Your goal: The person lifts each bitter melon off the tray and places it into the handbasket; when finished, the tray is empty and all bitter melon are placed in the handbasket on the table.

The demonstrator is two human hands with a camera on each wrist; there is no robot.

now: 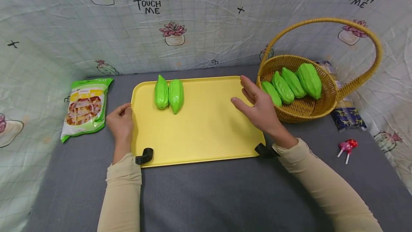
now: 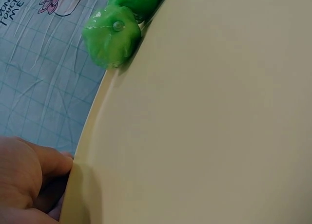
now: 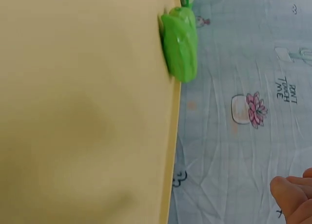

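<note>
A yellow rectangular tray [image 1: 199, 128] lies in front of the person. At its left edge, the left hand [image 1: 121, 121] has curled fingers, and in the left wrist view the fingertips [image 2: 66, 161] meet the outside of the rim. The right hand [image 1: 257, 107] hovers over the tray's right end with fingers extended and thumb apart, holding nothing. Two glossy green ridged fruits [image 1: 176, 95] lie side by side at the tray's upper left. Close to the right hand stands a wicker basket [image 1: 300, 113] with several similar green fruits [image 1: 291, 83] in it.
A green-and-white snack bag [image 1: 86, 108] lies left of the tray. Beyond the basket's tall handle [image 1: 325, 20] is a dark blue patterned packet [image 1: 347, 115]. Lollipops [image 1: 347, 146] lie at the right. A printed cloth [image 1: 206, 24] hangs behind the grey table [image 1: 206, 196].
</note>
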